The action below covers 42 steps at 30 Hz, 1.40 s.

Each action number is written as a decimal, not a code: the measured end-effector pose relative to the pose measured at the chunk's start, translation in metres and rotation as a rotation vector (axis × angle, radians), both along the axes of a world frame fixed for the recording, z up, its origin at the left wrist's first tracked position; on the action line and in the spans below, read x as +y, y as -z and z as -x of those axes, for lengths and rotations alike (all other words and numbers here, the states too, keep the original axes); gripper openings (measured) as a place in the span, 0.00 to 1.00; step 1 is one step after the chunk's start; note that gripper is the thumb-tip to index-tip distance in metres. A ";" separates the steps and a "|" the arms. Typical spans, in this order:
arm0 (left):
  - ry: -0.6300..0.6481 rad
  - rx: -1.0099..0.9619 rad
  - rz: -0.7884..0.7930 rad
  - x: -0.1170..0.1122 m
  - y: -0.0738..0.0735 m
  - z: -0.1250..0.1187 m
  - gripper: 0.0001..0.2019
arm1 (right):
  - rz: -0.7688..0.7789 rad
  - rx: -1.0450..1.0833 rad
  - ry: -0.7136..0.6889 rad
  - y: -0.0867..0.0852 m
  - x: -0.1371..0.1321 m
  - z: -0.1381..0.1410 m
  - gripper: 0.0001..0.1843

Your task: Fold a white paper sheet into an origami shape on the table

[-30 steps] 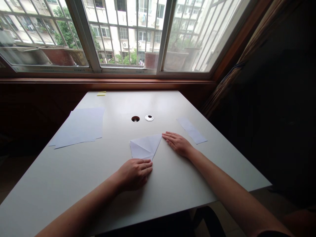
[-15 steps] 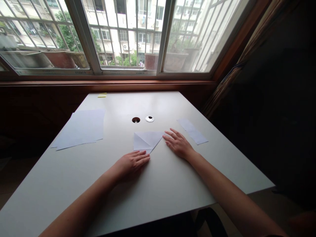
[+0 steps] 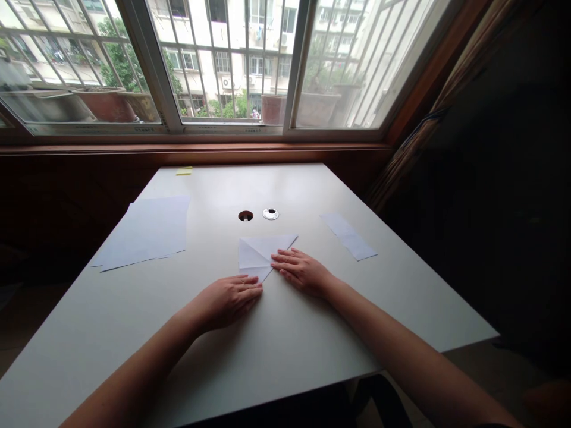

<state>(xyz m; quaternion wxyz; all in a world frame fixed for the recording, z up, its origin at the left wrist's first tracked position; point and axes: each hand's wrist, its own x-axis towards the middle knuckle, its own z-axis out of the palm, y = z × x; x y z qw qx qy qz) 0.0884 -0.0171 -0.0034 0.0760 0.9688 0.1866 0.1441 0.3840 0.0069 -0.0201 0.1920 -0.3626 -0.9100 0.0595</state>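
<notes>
A white sheet of paper (image 3: 256, 248), folded along a diagonal and marked with creases, lies flat on the white table. My left hand (image 3: 234, 297) rests palm down at its near corner, fingers stretched out and touching the lower edge. On the slanted right edge lies my right hand (image 3: 301, 270), also flat, with its fingertips over the middle of that fold. The paper's pointed far right corner shows beyond the right fingers. Neither hand grips anything.
Several larger sheets of paper (image 3: 147, 232) lie at the table's left edge. To the right is a creased paper strip (image 3: 349, 236). Behind the folded sheet are a cable hole (image 3: 245, 216) and its round cover (image 3: 270, 214). Yellow sticky notes (image 3: 184, 171) sit at the back edge.
My right hand has slid down and left along the slanted edge, from the far right corner to its middle. The left hand and the paper have shifted slightly left.
</notes>
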 end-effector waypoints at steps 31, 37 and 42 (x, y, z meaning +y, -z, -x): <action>-0.162 0.004 -0.193 -0.018 0.003 -0.007 0.19 | -0.057 -0.059 0.044 0.004 -0.041 0.030 0.27; -0.286 0.032 -0.212 -0.010 0.013 -0.023 0.16 | -0.084 -0.051 0.105 0.000 -0.051 0.033 0.24; -0.316 0.105 -0.182 -0.014 0.011 -0.028 0.20 | -0.071 -0.101 0.236 -0.002 -0.057 0.034 0.22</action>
